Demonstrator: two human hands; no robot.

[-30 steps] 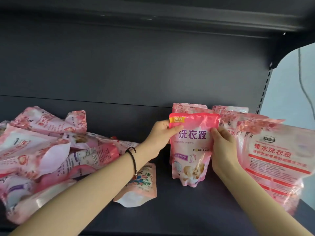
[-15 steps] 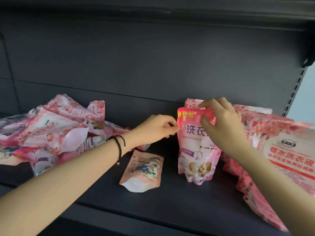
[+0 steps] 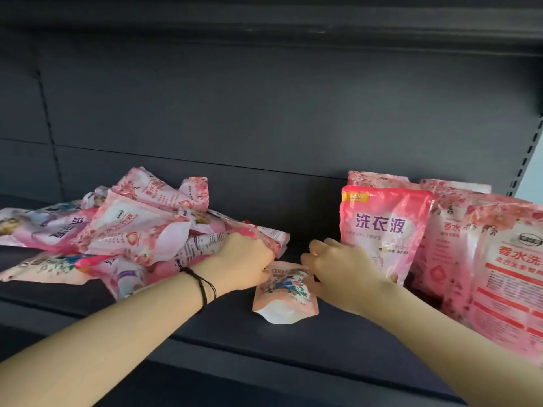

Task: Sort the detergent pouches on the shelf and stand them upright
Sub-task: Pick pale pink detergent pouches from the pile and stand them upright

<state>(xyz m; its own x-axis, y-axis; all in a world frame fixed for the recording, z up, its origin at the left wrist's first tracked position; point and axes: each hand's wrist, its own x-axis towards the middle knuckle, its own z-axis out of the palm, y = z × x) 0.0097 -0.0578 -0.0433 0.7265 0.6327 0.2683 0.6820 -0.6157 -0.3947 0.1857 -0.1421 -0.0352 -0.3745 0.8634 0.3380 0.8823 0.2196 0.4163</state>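
Small pouch lies flat on shelf btwn L hand & R hand, top end at fingers, base toward wrists; both hands curled at its top corners, can't tell if gripping.

The upright pink pouch reads "NEW" and "洗衣液" — the big pouch beside it, "香水洗".

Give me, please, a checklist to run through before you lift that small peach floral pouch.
1. Left hand and right hand at the small peach floral pouch: ok.
2. Firm grip on it: cannot tell, fingertips hidden.
3. It stands upright: not ok, it lies on the dark shelf.
4. Pink plastic "NEW" pouch stands upright: ok.
5. Heap of pink pouches on the left sorted: not ok.
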